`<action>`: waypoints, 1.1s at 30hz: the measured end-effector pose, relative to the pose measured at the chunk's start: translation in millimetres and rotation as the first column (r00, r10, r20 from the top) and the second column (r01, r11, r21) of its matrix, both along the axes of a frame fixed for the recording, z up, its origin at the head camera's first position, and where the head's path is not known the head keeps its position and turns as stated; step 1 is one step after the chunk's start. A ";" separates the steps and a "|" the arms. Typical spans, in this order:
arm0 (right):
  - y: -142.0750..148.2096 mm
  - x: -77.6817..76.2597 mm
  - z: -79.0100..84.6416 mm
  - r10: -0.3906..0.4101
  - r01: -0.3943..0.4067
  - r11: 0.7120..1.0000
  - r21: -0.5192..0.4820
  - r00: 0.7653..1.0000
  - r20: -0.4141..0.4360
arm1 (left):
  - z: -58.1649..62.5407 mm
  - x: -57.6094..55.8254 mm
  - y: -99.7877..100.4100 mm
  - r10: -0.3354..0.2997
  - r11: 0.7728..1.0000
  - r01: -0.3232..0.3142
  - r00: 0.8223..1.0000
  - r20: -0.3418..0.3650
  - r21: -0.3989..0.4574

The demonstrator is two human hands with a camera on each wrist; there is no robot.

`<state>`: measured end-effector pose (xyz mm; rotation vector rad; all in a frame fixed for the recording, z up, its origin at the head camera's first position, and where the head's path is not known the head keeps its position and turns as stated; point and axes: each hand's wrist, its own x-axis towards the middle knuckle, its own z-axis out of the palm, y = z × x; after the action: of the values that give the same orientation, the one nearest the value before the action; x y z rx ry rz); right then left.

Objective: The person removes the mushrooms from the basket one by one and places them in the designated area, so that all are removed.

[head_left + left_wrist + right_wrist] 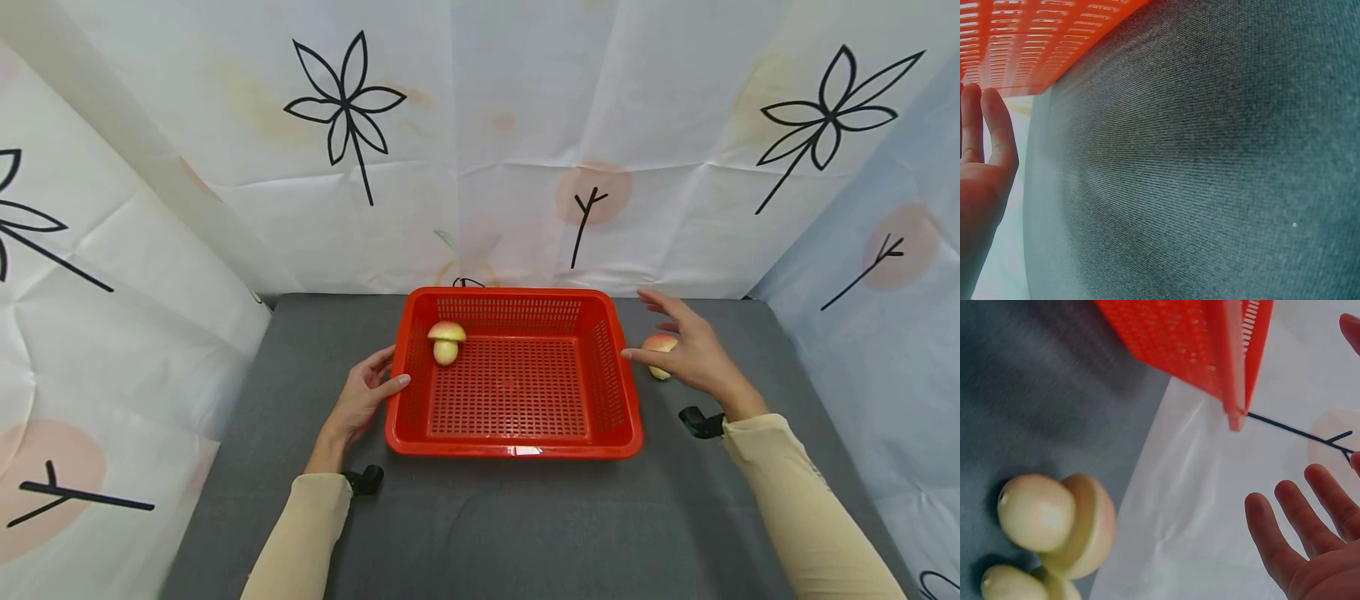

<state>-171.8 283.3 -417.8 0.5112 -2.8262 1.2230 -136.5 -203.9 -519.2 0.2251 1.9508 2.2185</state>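
Note:
A red plastic basket [512, 450] with slotted walls stands on the table, one toy mushroom [447, 342] with a yellow stem lying inside near its left wall. My left hand [361, 398] is at the basket's left side, thumb overlapping the rim and fingers along the outside. In the left wrist view those fingers [1001, 128] are straight, tips right at the wall. My right hand [693, 350] is spread beside the right rim, thumb pointing at it, holding nothing. Under it, partly hidden, are two more mushrooms [1038, 512] on the table, plainer in the right wrist view.
Grey cloth covers the table [517, 525]. White fabric walls [502, 125] printed with black flowers and pink circles stand behind and at both sides. The basket's far rim is close to the back wall. A black camera [701, 422] is strapped at each wrist.

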 end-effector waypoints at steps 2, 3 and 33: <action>-3.4 -0.6 -1.2 0.013 -0.013 1.000 -0.008 1.000 -0.015 | -0.3 -0.3 0.1 0.002 1.000 -0.002 1.000 0.002 0.001; -5.1 -1.0 -1.9 0.019 -0.019 1.000 -0.011 1.000 -0.022 | -0.4 -0.4 0.1 0.002 1.000 -0.002 1.000 0.003 0.001; -80.7 -15.3 -5.8 0.174 -0.171 0.982 -0.081 0.984 0.029 | -2.9 -1.3 -0.6 0.006 1.000 -0.006 1.000 -0.002 -0.005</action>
<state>-187.1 202.6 -423.6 0.7514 -2.7993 1.3785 -137.8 -204.4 -522.1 0.2212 1.9604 2.2173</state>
